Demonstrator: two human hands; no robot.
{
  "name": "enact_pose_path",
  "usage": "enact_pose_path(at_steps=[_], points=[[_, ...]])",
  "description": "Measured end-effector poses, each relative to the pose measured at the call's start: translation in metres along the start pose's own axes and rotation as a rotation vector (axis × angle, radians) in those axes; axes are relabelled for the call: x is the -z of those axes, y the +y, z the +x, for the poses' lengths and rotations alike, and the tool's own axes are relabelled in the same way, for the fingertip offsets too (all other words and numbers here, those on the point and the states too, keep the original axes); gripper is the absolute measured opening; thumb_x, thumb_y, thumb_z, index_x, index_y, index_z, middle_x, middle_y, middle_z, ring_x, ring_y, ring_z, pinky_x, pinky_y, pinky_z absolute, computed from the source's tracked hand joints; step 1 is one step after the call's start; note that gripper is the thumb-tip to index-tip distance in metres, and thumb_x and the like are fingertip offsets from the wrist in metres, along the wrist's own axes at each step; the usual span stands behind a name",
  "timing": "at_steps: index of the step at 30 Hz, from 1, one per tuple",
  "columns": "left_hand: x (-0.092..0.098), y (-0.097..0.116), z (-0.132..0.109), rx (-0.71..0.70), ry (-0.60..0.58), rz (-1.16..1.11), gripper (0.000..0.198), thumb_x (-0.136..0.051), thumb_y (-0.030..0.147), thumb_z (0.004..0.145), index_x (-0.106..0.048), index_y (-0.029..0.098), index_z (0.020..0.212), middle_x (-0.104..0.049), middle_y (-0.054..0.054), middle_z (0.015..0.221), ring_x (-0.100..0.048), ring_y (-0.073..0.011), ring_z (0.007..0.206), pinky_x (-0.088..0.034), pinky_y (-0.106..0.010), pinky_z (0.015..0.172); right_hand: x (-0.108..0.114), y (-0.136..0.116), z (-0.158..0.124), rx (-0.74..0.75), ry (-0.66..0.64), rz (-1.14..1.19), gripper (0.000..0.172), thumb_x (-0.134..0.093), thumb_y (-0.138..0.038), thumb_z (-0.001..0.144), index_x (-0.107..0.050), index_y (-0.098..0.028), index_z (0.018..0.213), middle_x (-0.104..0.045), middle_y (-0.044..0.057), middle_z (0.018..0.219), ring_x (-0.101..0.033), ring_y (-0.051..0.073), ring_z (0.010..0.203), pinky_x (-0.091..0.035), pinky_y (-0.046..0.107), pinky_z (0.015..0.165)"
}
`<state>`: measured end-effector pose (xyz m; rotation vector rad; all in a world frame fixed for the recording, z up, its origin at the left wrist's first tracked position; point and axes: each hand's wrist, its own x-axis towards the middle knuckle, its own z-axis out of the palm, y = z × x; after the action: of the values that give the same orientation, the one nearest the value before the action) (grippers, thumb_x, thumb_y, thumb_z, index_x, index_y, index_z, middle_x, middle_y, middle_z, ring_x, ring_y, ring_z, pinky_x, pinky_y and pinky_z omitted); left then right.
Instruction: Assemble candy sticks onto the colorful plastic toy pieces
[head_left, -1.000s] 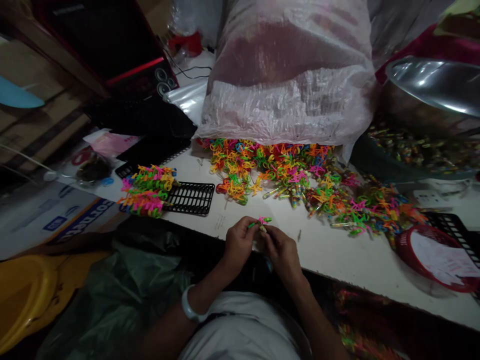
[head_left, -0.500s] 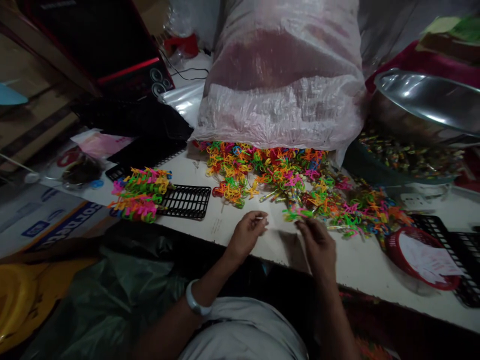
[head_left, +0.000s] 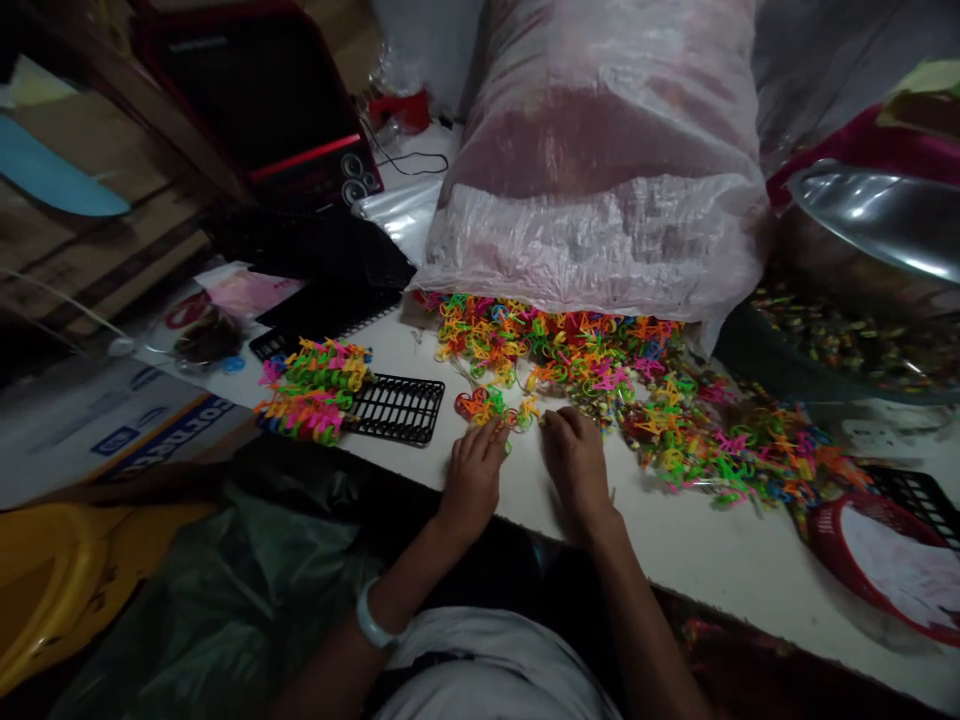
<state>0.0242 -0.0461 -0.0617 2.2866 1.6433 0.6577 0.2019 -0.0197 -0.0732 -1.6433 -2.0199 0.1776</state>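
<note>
My left hand (head_left: 474, 468) rests at the near side of a small cluster of bright plastic trinkets (head_left: 491, 400), its fingers stretched forward onto them. Just to the right, my right hand (head_left: 579, 458) is closed, fingers curled down near a yellow bit at the cluster's edge; whatever lies in its fingertips is hidden. Behind both hands spreads a large pile of the same multicoloured trinkets (head_left: 622, 375), mixed with small clear tubes. To the left, a black plastic grid rack (head_left: 401, 408) carries rows of trinkets (head_left: 315, 385) on its left part.
A big whitish sack (head_left: 600, 220) stands behind the pile on the white table (head_left: 517, 490). At right are a red basket (head_left: 832, 545) with paper in it, a metal bowl (head_left: 892, 215) and a dark tub of small pieces (head_left: 847, 330). A red-trimmed speaker (head_left: 262, 110) stands back left.
Both hands have moved forward and come closer to the small cluster. The pink and green trinket in my right hand is no longer seen there. The view has shifted left.
</note>
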Motion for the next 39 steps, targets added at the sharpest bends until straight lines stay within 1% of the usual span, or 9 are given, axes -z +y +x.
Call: enact_pose_path(at_steps=[7, 10, 14, 19, 24, 28, 32, 36, 39], points=[[0.018, -0.008, 0.034, 0.179, 0.216, -0.087, 0.034, -0.049, 0.033, 0.089, -0.054, 0.017, 0.119, -0.055, -0.013, 0.115, -0.048, -0.0248, 0.111, -0.039, -0.039, 0.097, 0.007, 0.009, -0.007, -0.014, 0.043, 0.033, 0.016, -0.049, -0.022, 0.089, -0.063, -0.02, 0.096, -0.06, 0.009, 0.103, -0.048, 0.023, 0.096, -0.037, 0.039, 0.085], [0.017, -0.002, 0.057, 0.162, 0.074, 0.045, 0.037, -0.059, 0.038, 0.082, -0.057, 0.016, 0.111, -0.056, -0.014, 0.111, -0.048, -0.0286, 0.105, -0.039, -0.043, 0.091, 0.003, 0.009, -0.004, 0.01, -0.004, 0.048, 0.017, -0.047, -0.021, 0.09, -0.061, -0.019, 0.1, -0.062, 0.008, 0.1, -0.05, 0.022, 0.093, -0.038, 0.039, 0.083], [0.019, -0.001, 0.073, 0.116, -0.064, 0.114, 0.017, -0.059, 0.028, 0.082, -0.063, 0.017, 0.093, -0.062, -0.012, 0.094, -0.05, -0.0287, 0.098, -0.038, -0.043, 0.088, 0.002, 0.011, -0.009, 0.034, -0.012, 0.062, 0.019, -0.045, -0.024, 0.091, -0.06, -0.019, 0.101, -0.062, 0.01, 0.102, -0.052, 0.023, 0.096, -0.039, 0.04, 0.084], [0.02, -0.014, 0.072, 0.227, 0.012, -0.166, 0.018, -0.056, 0.017, 0.081, -0.064, 0.017, 0.098, -0.066, -0.009, 0.093, -0.057, -0.0237, 0.092, -0.043, -0.037, 0.085, 0.009, -0.002, -0.018, -0.14, 0.019, 0.311, 0.024, -0.045, -0.031, 0.091, -0.056, -0.02, 0.11, -0.063, 0.009, 0.103, -0.057, 0.021, 0.095, -0.044, 0.036, 0.085], [0.016, -0.011, 0.06, 0.149, 0.01, -0.279, 0.019, -0.047, 0.012, 0.084, -0.064, 0.02, 0.091, -0.066, -0.005, 0.092, -0.058, -0.0194, 0.093, -0.045, -0.034, 0.087, 0.003, -0.028, 0.001, -0.29, 0.018, 0.515, 0.036, -0.04, -0.034, 0.092, -0.05, -0.017, 0.122, -0.061, 0.011, 0.116, -0.059, 0.02, 0.101, -0.046, 0.034, 0.086], [0.013, -0.008, 0.053, 0.104, 0.067, -0.257, 0.025, -0.042, 0.01, 0.086, -0.062, 0.02, 0.097, -0.065, -0.006, 0.094, -0.056, -0.0199, 0.095, -0.045, -0.034, 0.087, -0.007, -0.035, 0.022, -0.167, -0.098, 0.409, 0.042, -0.046, -0.027, 0.088, -0.047, -0.019, 0.129, -0.061, 0.012, 0.117, -0.06, 0.022, 0.1, -0.048, 0.034, 0.083], [0.012, -0.014, 0.055, 0.137, 0.047, -0.071, 0.024, -0.045, 0.016, 0.087, -0.061, 0.019, 0.105, -0.061, -0.01, 0.108, -0.052, -0.024, 0.105, -0.04, -0.04, 0.094, -0.012, -0.034, 0.024, -0.098, -0.205, 0.186, 0.027, -0.049, -0.022, 0.087, -0.059, -0.023, 0.112, -0.065, 0.009, 0.099, -0.062, 0.021, 0.084, -0.048, 0.029, 0.069], [0.017, -0.016, 0.058, 0.176, -0.088, -0.059, 0.019, -0.052, 0.024, 0.086, -0.064, 0.02, 0.1, -0.06, -0.01, 0.113, -0.049, -0.0268, 0.111, -0.033, -0.047, 0.099, -0.01, -0.029, 0.015, -0.069, -0.104, 0.186, 0.029, -0.044, -0.021, 0.089, -0.059, -0.023, 0.113, -0.063, 0.009, 0.1, -0.061, 0.02, 0.084, -0.048, 0.03, 0.07], [0.027, -0.013, 0.058, 0.214, -0.106, -0.396, 0.017, -0.055, 0.027, 0.084, -0.064, 0.019, 0.095, -0.062, -0.009, 0.108, -0.053, -0.0239, 0.107, -0.038, -0.041, 0.096, -0.002, -0.026, 0.009, -0.033, -0.015, 0.254, 0.03, -0.04, -0.024, 0.092, -0.058, -0.022, 0.115, -0.062, 0.009, 0.096, -0.06, 0.02, 0.084, -0.049, 0.031, 0.072]])
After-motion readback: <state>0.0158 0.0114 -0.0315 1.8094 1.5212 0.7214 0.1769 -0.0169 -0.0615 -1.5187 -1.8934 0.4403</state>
